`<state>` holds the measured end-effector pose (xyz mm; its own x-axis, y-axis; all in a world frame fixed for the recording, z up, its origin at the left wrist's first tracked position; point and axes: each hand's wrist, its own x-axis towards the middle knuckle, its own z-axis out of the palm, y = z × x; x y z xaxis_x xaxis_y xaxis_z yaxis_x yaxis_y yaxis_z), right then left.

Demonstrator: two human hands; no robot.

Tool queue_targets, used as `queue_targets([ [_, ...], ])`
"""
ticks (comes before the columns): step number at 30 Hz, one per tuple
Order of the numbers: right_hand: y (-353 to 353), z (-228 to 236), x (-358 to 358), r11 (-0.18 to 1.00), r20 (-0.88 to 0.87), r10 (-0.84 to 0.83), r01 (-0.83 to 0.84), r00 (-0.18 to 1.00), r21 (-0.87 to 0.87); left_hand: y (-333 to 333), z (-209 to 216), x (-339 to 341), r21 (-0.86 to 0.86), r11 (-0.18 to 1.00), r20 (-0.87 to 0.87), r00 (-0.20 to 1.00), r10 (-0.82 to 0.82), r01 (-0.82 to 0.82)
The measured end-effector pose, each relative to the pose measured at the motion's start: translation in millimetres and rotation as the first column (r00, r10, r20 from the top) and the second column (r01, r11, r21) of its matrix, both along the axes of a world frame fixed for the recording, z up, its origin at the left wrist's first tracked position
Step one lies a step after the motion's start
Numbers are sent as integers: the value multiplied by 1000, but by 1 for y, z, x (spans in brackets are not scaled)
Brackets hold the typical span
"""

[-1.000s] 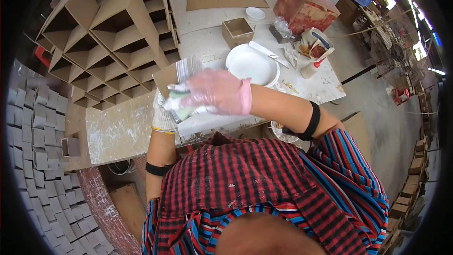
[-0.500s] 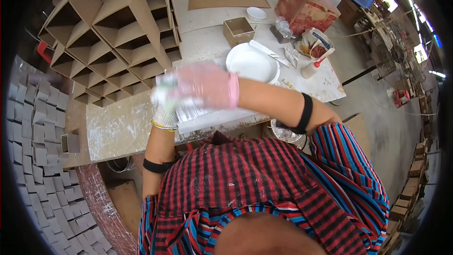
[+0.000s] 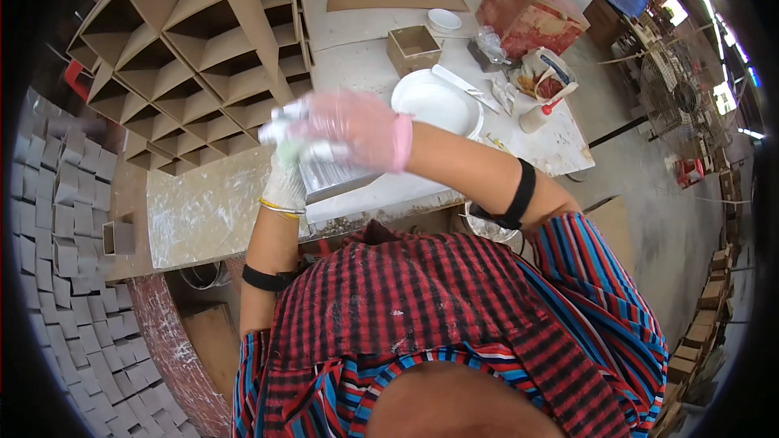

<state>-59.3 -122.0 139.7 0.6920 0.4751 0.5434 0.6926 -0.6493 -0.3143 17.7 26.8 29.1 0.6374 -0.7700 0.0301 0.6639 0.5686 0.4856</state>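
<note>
My right hand (image 3: 353, 130), in a thin see-through glove with a pink cuff, reaches across my body and lies over my left hand. It is smeared by motion, so its fingers cannot be made out. My left hand (image 3: 286, 182) wears a white knitted glove; its fingers are mostly covered by the right hand and by a blurred white patch. Just below the right hand, close against the left one, is a silvery-grey box-shaped piece (image 3: 337, 182) at the table's near side. A white round dish (image 3: 434, 105) stands to the right of the hands, with a white flat spatula (image 3: 464, 85) across its rim.
Open cardboard boxes (image 3: 219, 32) are stacked at the far left. A square cardboard box (image 3: 414, 50), white bowl (image 3: 444, 19) and red-tipped bottle (image 3: 539, 116) share the white table (image 3: 349, 73). Many small grey boxes (image 3: 81, 276) are piled left. A bucket (image 3: 491, 227) stands below the table edge.
My right hand has shifted slightly, still over the left. More of the silvery-grey piece's near side shows now, and its near edge is tilted differently.
</note>
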Motion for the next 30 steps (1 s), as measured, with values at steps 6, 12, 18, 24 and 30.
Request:
queue_targets([
  [6,-36,10,27,978,229,-174,142,958,150,-7,49,-17,347,907,-139,943,302,-239],
  [12,-4,3,-33,950,231,-124,182,965,-252,-2,16,25,168,983,-38,996,79,-71],
  [18,2,29,-7,885,274,-201,295,940,-361,-13,30,12,226,963,-147,972,184,-148],
  [24,-40,24,26,983,524,-144,184,840,-24,-16,37,6,241,954,-159,962,220,-178],
  [30,-2,18,-15,863,291,-71,205,954,-463,-8,33,5,231,956,-175,959,224,-181],
])
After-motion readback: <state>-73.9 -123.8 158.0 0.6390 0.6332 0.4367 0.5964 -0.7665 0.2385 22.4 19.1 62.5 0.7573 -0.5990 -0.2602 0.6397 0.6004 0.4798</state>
